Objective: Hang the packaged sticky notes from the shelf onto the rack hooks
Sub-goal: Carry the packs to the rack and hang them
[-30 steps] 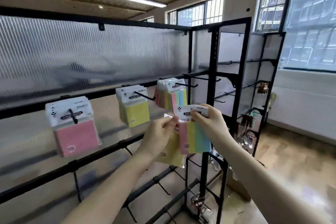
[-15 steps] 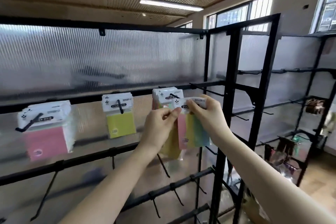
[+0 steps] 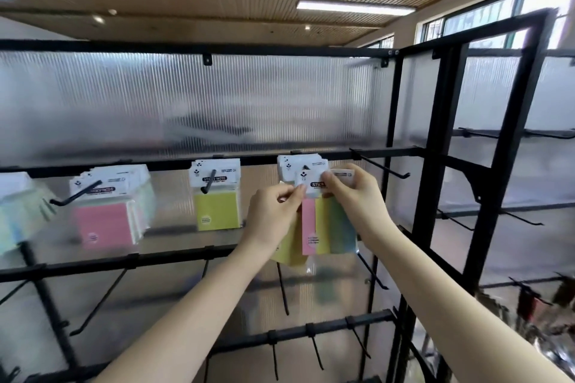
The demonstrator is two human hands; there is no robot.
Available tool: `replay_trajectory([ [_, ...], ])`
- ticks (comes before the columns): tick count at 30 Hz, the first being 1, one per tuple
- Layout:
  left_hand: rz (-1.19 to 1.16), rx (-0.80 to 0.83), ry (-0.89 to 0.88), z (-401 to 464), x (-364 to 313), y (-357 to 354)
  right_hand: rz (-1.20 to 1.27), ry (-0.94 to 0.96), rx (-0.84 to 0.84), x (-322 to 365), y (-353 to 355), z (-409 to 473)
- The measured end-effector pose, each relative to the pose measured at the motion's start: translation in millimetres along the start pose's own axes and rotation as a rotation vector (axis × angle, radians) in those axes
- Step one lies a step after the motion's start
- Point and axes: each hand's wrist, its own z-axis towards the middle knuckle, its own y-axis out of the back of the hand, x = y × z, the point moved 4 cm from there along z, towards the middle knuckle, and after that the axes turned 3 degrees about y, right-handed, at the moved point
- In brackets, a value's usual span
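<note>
Both hands, left (image 3: 275, 211) and right (image 3: 351, 196), pinch the striped sticky-note pack (image 3: 328, 224) by its header card, held against the hanging packs (image 3: 298, 163), presumably aligning its hole with that hook

Bright, even daylight from windows (image 3: 479, 14) up right of the right hand (image 3: 357, 199), plus a glaring ceiling strip (image 3: 354, 6) above. Packs (image 3: 105, 211) far left of the left hand (image 3: 273, 214) smear with blur; frame edges bow.

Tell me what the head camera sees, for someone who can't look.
Both hands, left hand and right hand, pinch a striped pack up at a rack hook. Pink pack and yellow pack hang left.
</note>
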Motion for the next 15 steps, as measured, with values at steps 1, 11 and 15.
replay_trajectory([
  [1,-0.001,-0.009,0.006,1,1,0,0.003,0.0,0.019,0,-1,2],
  [11,0.051,-0.03,0.08,2,20,-6,-0.028,-0.013,0.119,-18,3,12],
  [15,0.116,-0.062,0.122,13,27,-6,-0.229,0.082,0.082,-23,0,28],
])
